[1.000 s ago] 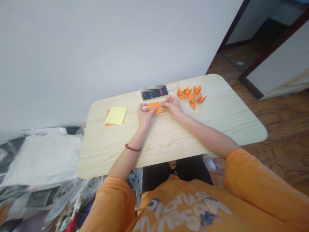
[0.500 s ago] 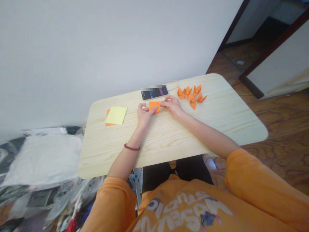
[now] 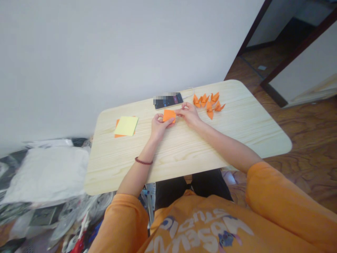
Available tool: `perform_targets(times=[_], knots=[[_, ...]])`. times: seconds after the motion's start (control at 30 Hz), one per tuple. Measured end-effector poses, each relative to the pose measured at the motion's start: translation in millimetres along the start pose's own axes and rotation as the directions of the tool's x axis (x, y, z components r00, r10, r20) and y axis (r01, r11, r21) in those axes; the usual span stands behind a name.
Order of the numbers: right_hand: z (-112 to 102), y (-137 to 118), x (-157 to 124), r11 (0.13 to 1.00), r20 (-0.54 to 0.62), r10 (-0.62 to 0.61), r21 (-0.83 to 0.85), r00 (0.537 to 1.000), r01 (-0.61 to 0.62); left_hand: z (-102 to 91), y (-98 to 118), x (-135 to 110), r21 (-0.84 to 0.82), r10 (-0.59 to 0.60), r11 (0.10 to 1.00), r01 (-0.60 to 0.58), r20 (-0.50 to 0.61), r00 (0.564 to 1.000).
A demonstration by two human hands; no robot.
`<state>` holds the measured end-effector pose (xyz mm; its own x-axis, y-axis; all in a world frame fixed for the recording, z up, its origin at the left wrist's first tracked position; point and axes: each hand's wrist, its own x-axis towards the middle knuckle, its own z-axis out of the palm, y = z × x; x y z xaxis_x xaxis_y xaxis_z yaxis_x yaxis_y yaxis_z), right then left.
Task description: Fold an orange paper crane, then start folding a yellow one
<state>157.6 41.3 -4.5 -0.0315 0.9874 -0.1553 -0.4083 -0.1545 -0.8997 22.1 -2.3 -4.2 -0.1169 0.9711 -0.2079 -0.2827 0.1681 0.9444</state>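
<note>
Midway along the tabletop [image 3: 231,123], nearer its far edge than its near one, I have a small orange paper square [image 3: 169,115] between my two hands. My left hand [image 3: 158,127] grips it, the thumb lying over its lower right corner and the other fingers curled at its left side and behind it. My right hand [image 3: 190,115] is at the opposite side, thumb and forefinger brought together by the square's right edge; I can't make out whether those fingertips pinch the paper or only meet it. The other fingers of that hand are loosely curled.

Just beyond the square, along the far edge, lies a phone [image 3: 170,102] with its screen lit and a pale cable [image 3: 189,95] by its right end. Right of my right hand, toward the far right corner, five folded orange paper figures [image 3: 210,109] with pointed tips sit in a close cluster. Well off to my left, nearer the left edge, a yellow sheet [image 3: 126,125] rests askew over an orange sheet [image 3: 120,136], whose borders peep out around it. I wear a dark red bracelet [image 3: 143,161] on my left wrist, above the tabletop's front left part.
</note>
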Motion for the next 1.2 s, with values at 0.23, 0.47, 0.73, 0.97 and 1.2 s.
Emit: perform_targets(times=[0.23, 0.47, 0.73, 0.97, 1.2], knots=[[4.0, -1.7, -2.3, 0.999, -0.069, 0.027, 0.026, 0.997, -0.025, 0.1, 1.2, 0.3, 0.016, 0.014, 1.0, -0.014, 0.027, 1.0], [1.9, 0.3, 0.0, 0.999, -0.063, 0.017, 0.035, 0.998, -0.014, -0.3, -2.1, 2.0, 0.055, 0.036, 0.998, -0.038, 0.025, 0.999], [-4.3, 0.1, 3.0, 1.0, -0.042, -0.028, -0.003, 0.999, 0.028, -1.3, -0.8, -1.7, 0.08, 0.043, 0.996, -0.046, 0.036, 0.998], [-4.8, -1.8, 3.3, 0.998, -0.03, -0.066, -0.02, 0.997, 0.065, -5.0, 0.6, 1.9, 0.039, 0.079, 0.996, -0.082, 0.064, 0.995], [-4.9, -0.7, 2.7, 0.996, -0.041, -0.073, -0.054, 0.996, 0.071, -7.4, 3.5, 3.1, -0.053, 0.061, 0.997, -0.06, 0.019, 0.998]])
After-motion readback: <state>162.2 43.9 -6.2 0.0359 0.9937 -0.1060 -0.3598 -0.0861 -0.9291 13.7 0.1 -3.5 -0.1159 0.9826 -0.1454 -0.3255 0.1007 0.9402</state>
